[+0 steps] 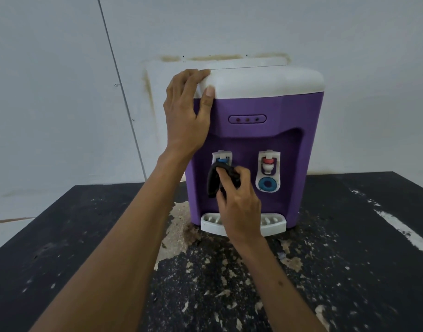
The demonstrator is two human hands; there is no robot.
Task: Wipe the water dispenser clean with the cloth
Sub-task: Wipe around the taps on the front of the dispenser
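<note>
A purple water dispenser (265, 140) with a white top stands on a dark table. My left hand (184, 113) grips its upper left corner, fingers over the white lid and thumb on the front edge. My right hand (239, 202) holds a dark cloth (215, 180) bunched against the left tap, the one with the blue lever (222, 160). The cloth covers that tap's lower part. The right tap (268, 167), with a red lever and a blue ring below it, is uncovered. A white drip tray (275, 224) sticks out at the base, partly behind my right wrist.
The black table top (349, 259) is worn, with flaked pale patches around the dispenser's base and a white streak at the right. A pale wall (61, 92) with brown stain marks stands close behind the dispenser. The table's left edge runs diagonally at the lower left.
</note>
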